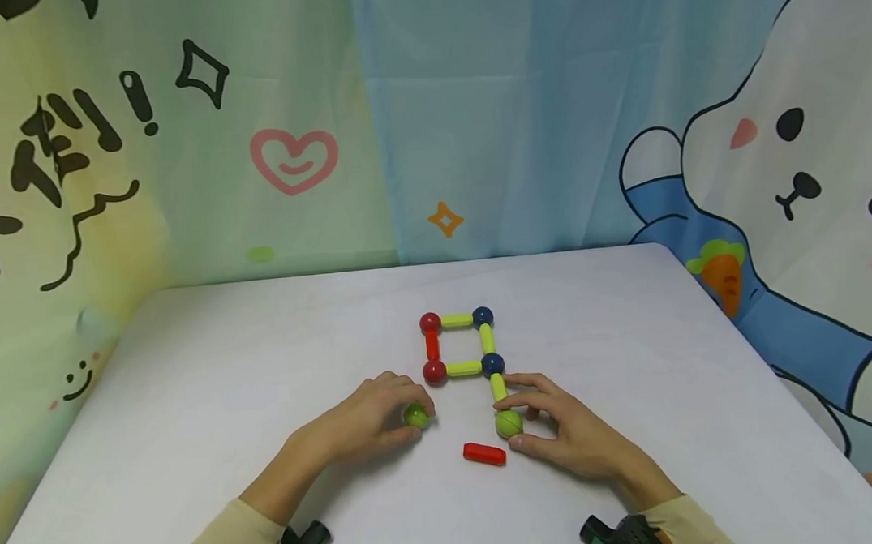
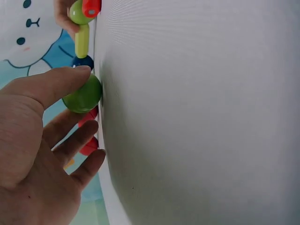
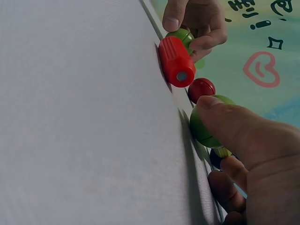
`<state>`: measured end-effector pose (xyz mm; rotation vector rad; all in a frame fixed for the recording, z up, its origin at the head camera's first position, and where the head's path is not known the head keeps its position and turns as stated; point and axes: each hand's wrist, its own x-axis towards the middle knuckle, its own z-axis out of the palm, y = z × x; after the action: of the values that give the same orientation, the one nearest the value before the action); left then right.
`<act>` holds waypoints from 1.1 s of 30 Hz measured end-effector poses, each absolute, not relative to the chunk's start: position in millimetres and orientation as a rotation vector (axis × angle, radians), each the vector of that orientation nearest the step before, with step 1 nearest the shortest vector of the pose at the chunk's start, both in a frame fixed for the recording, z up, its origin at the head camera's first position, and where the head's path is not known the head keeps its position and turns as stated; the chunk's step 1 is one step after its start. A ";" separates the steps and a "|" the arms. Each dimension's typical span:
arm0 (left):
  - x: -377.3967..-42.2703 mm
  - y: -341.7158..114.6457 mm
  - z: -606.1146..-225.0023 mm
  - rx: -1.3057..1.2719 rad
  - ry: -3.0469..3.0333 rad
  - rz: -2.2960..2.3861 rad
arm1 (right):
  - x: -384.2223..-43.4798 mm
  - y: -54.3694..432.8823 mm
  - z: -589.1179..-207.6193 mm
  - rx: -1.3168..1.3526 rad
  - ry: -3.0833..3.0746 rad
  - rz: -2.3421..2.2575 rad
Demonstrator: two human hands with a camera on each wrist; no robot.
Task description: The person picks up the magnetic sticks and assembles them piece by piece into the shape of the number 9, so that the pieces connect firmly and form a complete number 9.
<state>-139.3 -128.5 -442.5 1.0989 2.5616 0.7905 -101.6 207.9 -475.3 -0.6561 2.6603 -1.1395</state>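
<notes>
My left hand (image 1: 384, 416) pinches a loose green ball (image 1: 416, 416) between thumb and fingers, low over the table; the left wrist view shows the thumb on top of the ball. With thumb and fingertips my right hand (image 1: 570, 428) holds a second green ball (image 1: 509, 424). This ball sits at the end of a yellow-green rod (image 1: 499, 387) that runs from the near blue ball (image 1: 493, 364). A square frame of magnetic rods and balls lies beyond the hands. Between the hands rests a red rod (image 1: 484, 454), its metal tip (image 3: 182, 76) visible in the right wrist view.
The square has a red rod (image 1: 432, 345) between two red balls on its left side, and yellow-green rods on the others. A far blue ball (image 1: 483, 317) marks one corner. The white table (image 1: 263, 336) meets a printed curtain (image 1: 459, 125) at its back edge.
</notes>
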 end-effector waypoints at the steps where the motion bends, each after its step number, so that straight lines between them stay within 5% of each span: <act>1: -139.2 -128.1 -442.5 1.095 2.559 0.790 | -101.7 208.0 -475.4 -0.652 2.664 -1.140; 33: -112.9 -83.5 -427.5 1.273 2.649 0.636 | -100.5 207.6 -474.4 -0.691 2.664 -1.155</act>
<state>-112.9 -83.5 -427.5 1.2734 2.6489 0.6360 -100.5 207.6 -474.4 -0.6914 2.6643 -1.1553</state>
